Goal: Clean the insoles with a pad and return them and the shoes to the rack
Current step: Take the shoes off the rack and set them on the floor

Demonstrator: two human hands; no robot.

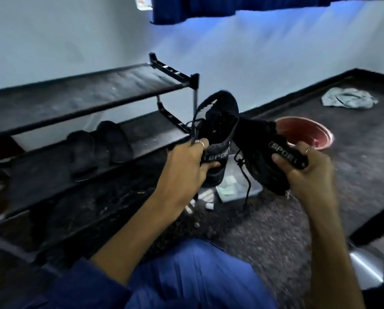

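- Left hand [187,162]: clamped on the heel of the left shoe [216,132], by the strap printed "SPORT"; the shoe stands nearly upright, its long axis rising from the hand toward the wall.
- Right hand [307,172]: clamped on the heel strap of the right shoe [260,152]; this shoe's long axis slants up and left, so the two toes meet, touching or nearly so, right of the rack.
- Rack [84,108]: lies left of both shoes; the left hand is the nearer. The top shelf is bare; the middle shelf carries a pair of dark slippers [101,146] at its centre, with free room right of them, just left of the left shoe.
- Judgement: the return to the rack turns on swinging each shoe leftward, long axis across the shelf depth.
- Red bowl [305,136]: on the floor right of the rack, behind the right shoe; contents indiscernible.
- Clear tray [233,186]: on the floor below the shoes, holding pale, pad-like pieces; blurred.
- Insoles: not discernible; whether they sit inside the shoes cannot be told.
- Grey cloth [349,98]: crumpled on the floor, well right of the rack.
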